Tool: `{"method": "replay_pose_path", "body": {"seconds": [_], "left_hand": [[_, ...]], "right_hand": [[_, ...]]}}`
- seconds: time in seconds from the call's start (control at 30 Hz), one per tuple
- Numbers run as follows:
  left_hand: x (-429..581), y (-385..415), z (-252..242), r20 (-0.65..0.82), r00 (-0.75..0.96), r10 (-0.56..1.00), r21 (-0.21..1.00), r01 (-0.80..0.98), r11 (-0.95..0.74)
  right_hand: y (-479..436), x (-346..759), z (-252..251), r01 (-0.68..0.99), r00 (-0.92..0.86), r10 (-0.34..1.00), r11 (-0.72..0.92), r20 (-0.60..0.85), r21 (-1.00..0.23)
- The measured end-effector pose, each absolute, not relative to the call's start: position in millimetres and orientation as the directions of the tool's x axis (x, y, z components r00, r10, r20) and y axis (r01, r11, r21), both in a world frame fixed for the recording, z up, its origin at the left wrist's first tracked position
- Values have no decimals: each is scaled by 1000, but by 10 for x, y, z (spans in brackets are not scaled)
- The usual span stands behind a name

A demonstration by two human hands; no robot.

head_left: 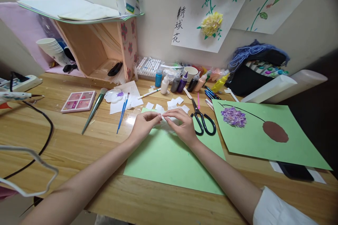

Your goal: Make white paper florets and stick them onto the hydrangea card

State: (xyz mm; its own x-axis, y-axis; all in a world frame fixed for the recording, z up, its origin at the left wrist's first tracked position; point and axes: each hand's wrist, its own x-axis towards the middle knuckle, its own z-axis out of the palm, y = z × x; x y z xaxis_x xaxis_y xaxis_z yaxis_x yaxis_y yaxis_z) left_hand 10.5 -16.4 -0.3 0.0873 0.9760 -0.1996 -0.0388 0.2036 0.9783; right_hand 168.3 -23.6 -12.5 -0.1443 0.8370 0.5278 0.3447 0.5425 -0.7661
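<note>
My left hand (pixel 146 123) and my right hand (pixel 181 123) meet over the far part of a plain green sheet (pixel 174 161). Their fingertips pinch together on a small white piece of paper (pixel 162 116), mostly hidden by the fingers. Under and between the hands lies something whitish and translucent that I cannot make out. Several cut white paper squares (pixel 173 103) are scattered just beyond the fingers. Black-handled scissors (pixel 202 121) rest beside my right hand, partly on the green sheet.
On the right lies another green sheet (pixel 298 126) with a purple paper flower (pixel 233 116) and a brown oval. Paint bottles (pixel 164 84) line the back. Left are blue brushes (pixel 123 112), a large brush (pixel 95 109), a pink-framed box (pixel 78 101) and a black cable (pixel 49 137).
</note>
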Motion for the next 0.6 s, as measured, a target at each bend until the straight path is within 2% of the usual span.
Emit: {"method": "replay_pose_path", "body": {"seconds": [0.33, 0.6], "left_hand": [[73, -176, 27, -238, 141, 961, 965, -75, 250], [84, -177, 62, -242, 110, 964, 969, -31, 247]], "right_hand": [[-229, 1685, -161, 395, -128, 800, 583, 586, -710], [-244, 1670, -158, 426, -142, 784, 600, 604, -678]]}}
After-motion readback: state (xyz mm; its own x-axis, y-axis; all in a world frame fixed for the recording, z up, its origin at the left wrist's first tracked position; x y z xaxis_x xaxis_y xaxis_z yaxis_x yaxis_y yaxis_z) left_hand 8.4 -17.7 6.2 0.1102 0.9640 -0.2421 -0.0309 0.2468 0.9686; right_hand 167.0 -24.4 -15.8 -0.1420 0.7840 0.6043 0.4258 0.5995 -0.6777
